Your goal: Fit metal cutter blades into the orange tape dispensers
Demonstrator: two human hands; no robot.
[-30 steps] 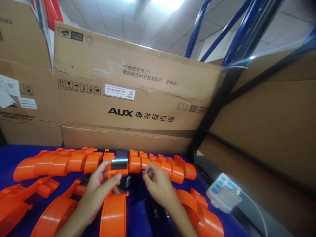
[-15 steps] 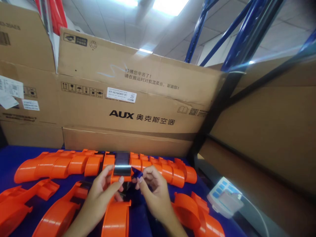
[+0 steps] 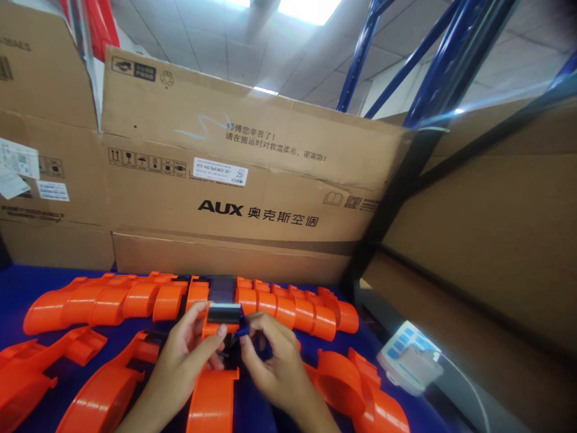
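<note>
My left hand is closed around the head of an orange tape dispenser, with the thumb pressed on its front. A toothed metal blade runs along the top of a dark plate on this head. At its right side, my right hand pinches a small dark blue piece between thumb and fingertips. The piece touches the side of the head; whether it is fastened there I cannot tell. Below my hands is an orange curved part; its link to the held head is partly hidden.
A row of orange dispenser parts runs along the back of the blue table surface. More orange dispensers lie at front left and right. A white box with a cable sits right. Cardboard and a blue rack post stand behind.
My right hand has moved slightly left and turned, bringing the blue piece closer against the side of the dispenser head. My left hand stays almost where it was.
</note>
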